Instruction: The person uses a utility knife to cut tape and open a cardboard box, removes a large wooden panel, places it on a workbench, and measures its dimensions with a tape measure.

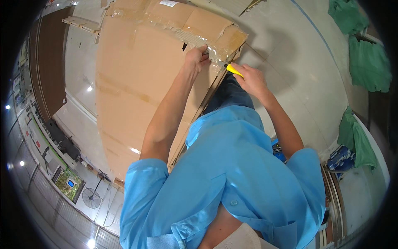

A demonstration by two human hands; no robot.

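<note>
A large flat cardboard box (137, 54) lies before me, its far end wrapped in clear tape and torn along a ragged seam. At that seam my left hand (197, 59) is closed, fingers curled on the torn cardboard edge (195, 39) and its loose tape; the fingertips are partly hidden. In my right hand (252, 79) is a yellow-handled knife (235, 70), its dark front end pointing left at the box's taped corner (227, 45). The blade is too small to make out. Both hands work close together at this corner.
My leg (232, 92) stands against the box's right side. Pale tiled floor (286, 79) extends to the right, with green cloths (369, 64) beyond it. To the left are a long brown panel (49, 58) and a standing fan (91, 197). Stacked strips (331, 199) lie behind on the right.
</note>
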